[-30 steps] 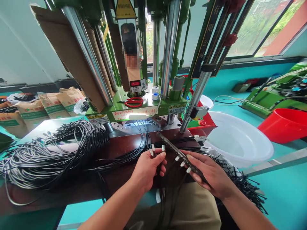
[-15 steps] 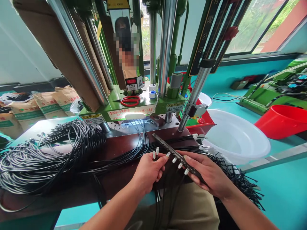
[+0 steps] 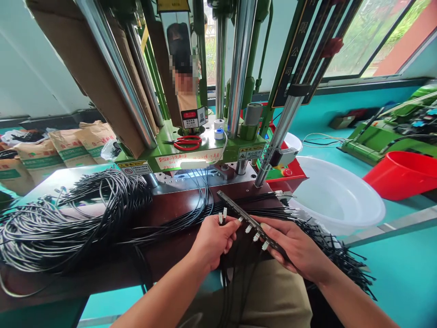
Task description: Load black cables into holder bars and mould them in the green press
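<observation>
From my remote seat, dark bar [image 3: 239,211] is the landmark; it's slanted above the lap, far end up and left, near end in the right hand [image 3: 297,243]; that hand is clenched round it, thumb on top, fingers wrapped beneath; left hand [image 3: 210,239] is beside the bar's left edge, thumb and forefinger pinching one white connector [image 3: 240,220] right at that edge; can't tell if it's seated; two loose connectors [image 3: 222,216] poke up from the same hand, left of the bar, apart from it; three fitted connectors [image 3: 256,237] sit spaced along the bar's lower stretch, between the pinched one and the right hand; on change, what I can read is the pinched one meeting the edge next in line; I'd judge the row part filled, three on, one at contact, two in reserve; hanging cables [image 3: 227,291] drop below the bar over the lap; behind the bar, more cables [image 3: 205,196] run up into the green press [image 3: 160,152], red-handled snips [image 3: 189,143] lying on its plate; well left of the bar, a big cable coil [image 3: 116,200] spreads over the brown table [image 3: 170,205]; right of it, a pile of black ends [image 3: 327,237]; beyond that, the white basin [image 3: 341,196].
</observation>
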Motion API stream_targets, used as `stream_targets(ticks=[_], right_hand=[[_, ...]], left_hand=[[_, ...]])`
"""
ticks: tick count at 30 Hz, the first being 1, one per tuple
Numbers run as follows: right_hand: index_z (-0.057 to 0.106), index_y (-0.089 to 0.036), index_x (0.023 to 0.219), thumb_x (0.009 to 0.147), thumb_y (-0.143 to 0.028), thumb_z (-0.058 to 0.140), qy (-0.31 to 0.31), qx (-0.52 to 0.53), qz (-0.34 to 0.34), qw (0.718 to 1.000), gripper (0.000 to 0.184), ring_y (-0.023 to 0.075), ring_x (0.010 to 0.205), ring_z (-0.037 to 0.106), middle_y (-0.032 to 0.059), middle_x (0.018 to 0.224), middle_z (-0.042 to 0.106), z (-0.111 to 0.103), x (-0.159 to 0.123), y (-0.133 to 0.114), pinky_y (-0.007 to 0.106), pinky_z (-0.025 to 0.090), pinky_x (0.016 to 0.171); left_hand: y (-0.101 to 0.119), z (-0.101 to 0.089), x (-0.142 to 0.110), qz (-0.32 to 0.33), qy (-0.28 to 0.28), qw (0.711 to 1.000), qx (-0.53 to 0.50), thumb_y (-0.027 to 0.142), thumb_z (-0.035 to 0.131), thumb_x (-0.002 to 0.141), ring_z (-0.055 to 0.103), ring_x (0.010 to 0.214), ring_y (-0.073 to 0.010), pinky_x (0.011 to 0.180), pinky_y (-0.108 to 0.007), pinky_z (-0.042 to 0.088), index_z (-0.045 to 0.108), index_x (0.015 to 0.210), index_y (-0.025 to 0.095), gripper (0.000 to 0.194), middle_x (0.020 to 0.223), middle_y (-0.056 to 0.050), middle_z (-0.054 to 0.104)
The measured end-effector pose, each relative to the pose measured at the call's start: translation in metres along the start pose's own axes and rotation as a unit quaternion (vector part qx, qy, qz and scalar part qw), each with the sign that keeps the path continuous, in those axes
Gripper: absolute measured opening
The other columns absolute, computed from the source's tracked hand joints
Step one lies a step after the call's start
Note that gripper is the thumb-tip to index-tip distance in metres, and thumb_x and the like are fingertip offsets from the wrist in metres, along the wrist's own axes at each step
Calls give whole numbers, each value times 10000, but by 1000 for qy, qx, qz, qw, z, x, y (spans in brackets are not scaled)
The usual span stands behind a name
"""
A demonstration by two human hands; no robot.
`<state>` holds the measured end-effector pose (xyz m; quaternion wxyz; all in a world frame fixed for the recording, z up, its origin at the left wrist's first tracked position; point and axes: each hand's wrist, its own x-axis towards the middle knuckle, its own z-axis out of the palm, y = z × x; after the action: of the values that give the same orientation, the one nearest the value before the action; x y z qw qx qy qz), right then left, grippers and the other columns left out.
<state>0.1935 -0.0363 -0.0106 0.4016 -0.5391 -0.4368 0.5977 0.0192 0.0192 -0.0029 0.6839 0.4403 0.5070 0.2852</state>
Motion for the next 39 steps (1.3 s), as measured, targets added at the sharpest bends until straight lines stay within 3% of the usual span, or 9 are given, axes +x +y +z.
stream_targets(ticks=[3, 6, 11, 13, 18, 24, 39], right_hand=[[509, -189, 1341, 846, -499, 572, 10, 26, 4, 1000, 588, 43, 394, 349, -54, 546, 428, -2, 0, 1, 103, 290, 263], [507, -211, 1340, 836, -478, 597, 19, 53, 14, 998, 578, 36, 393, 349, -40, 595, 483, -7, -2, 2, 99, 278, 256], [528, -201, 1321, 807, -479, 631, 28, 72, 28, 997, 594, 31, 378, 358, -35, 591, 506, -10, -6, 1, 91, 261, 249], [538, -196, 1312, 798, -477, 642, 25, 73, 34, 996, 595, 28, 376, 359, -29, 608, 518, -9, -5, -1, 93, 263, 251], [539, -208, 1312, 812, -486, 623, -2, 63, 34, 997, 578, 32, 390, 372, -18, 642, 535, -9, -4, -3, 102, 269, 263], [537, -219, 1314, 805, -502, 624, -12, 46, 43, 998, 589, 34, 390, 373, -44, 593, 487, -12, -5, -4, 96, 261, 267], [500, -213, 1347, 866, -518, 531, -53, -54, 27, 997, 570, 49, 405, 391, -39, 600, 458, -14, -4, -3, 127, 257, 299]], left_hand=[[0, -3, -2, 7, -5, 1000, -20, 257, 597, 806, 435, 394, -54, 339, -155, 336, 607, 813, 107, 150, 560, 23, 514], [2, -12, -8, 38, 23, 996, -76, 276, 660, 780, 552, 554, -86, 523, -201, 490, 618, 896, 99, 216, 673, -12, 571], [3, -22, -17, 41, 5, 985, -165, 228, 691, 755, 600, 636, -107, 641, -247, 516, 571, 1043, 135, 326, 754, -18, 603], [2, -20, -16, 39, 11, 988, -152, 292, 671, 775, 575, 564, -97, 542, -226, 491, 557, 980, 148, 275, 739, -17, 607], [2, -11, -6, 16, -19, 998, -55, 375, 641, 773, 392, 364, -39, 325, -161, 274, 534, 783, 159, 241, 592, 39, 522], [5, -10, -1, -11, -74, 997, -9, 381, 645, 748, 286, 346, -15, 312, -162, 174, 552, 767, 151, 249, 542, 69, 441], [3, -15, 4, -32, -106, 994, -18, 433, 694, 698, 277, 330, -8, 317, -177, 137, 505, 701, 166, 327, 526, 66, 468]])
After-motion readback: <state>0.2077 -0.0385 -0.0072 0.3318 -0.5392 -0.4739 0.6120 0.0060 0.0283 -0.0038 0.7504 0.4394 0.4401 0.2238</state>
